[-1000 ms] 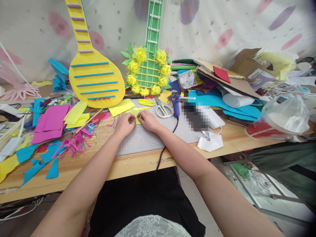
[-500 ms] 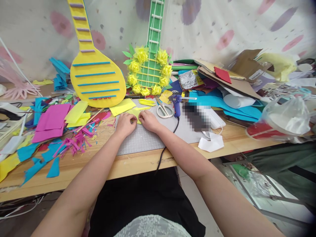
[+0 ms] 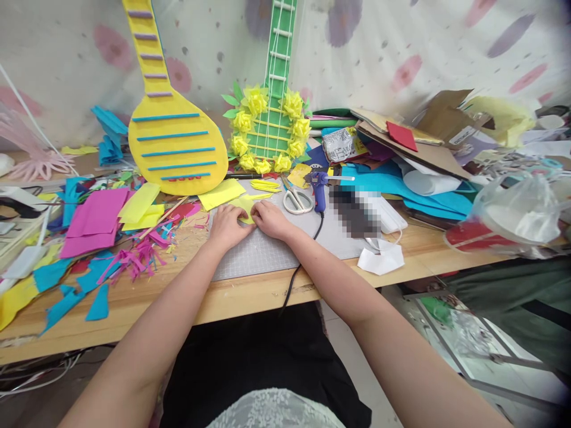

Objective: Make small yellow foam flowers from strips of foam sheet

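My left hand [image 3: 228, 226] and my right hand [image 3: 270, 219] meet over a grey cutting mat [image 3: 250, 255]. Both are closed on a small piece of yellow paper [image 3: 243, 204], with the fingertips and thumbs nearly touching at its near edge. The paper's far part shows between the hands; its near edge is partly hidden by my fingers. Just beyond it lie a stack of yellow paper [image 3: 222, 194] and some thin yellow strips [image 3: 266, 186]. White-handled scissors [image 3: 298, 202] and a blue glue gun [image 3: 319, 191] rest right of my right hand.
A yellow paper guitar [image 3: 178, 139] and a green one with yellow flowers [image 3: 267, 128] lean at the back. Coloured paper scraps [image 3: 96, 220] cover the left. Cardboard [image 3: 414, 148], blue sheets [image 3: 379, 181] and a bagged red-and-white tub [image 3: 495, 229] stand right. The glue gun's cord [image 3: 292, 285] hangs over the edge.
My left hand has shifted slightly right, its fingers now against my right hand's at the paper's near edge. My right hand has barely moved.
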Action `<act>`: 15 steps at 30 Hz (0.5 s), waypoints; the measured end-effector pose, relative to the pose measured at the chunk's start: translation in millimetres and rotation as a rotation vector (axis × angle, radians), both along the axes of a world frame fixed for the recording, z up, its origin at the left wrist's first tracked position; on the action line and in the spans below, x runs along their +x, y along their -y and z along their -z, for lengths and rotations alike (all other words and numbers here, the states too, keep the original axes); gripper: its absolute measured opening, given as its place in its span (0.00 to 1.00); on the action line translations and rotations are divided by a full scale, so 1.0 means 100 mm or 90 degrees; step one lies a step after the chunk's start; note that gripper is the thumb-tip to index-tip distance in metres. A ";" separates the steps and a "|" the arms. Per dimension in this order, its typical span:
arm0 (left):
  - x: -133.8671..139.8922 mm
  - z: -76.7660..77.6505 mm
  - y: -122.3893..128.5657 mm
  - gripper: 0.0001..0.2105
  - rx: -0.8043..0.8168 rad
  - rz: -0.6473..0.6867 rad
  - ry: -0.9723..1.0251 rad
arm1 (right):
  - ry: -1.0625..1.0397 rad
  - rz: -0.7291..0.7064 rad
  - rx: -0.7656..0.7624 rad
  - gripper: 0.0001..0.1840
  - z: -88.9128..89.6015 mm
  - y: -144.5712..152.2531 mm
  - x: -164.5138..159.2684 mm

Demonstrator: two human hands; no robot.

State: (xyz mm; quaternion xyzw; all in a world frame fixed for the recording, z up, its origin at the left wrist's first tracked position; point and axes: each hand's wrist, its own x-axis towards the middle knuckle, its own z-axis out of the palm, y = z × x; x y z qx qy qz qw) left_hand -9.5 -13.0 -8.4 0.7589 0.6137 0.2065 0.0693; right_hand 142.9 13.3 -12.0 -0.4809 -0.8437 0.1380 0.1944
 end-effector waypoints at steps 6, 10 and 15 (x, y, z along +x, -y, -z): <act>-0.04 0.02 -0.03 0.08 -0.003 0.012 0.021 | 0.011 -0.003 0.006 0.10 0.00 0.03 0.01; -0.04 0.04 -0.04 0.08 0.004 0.006 0.030 | 0.032 -0.019 0.034 0.14 0.03 0.04 0.03; -0.04 0.05 -0.06 0.11 0.008 -0.008 0.045 | 0.053 -0.017 0.040 0.14 0.02 0.06 0.03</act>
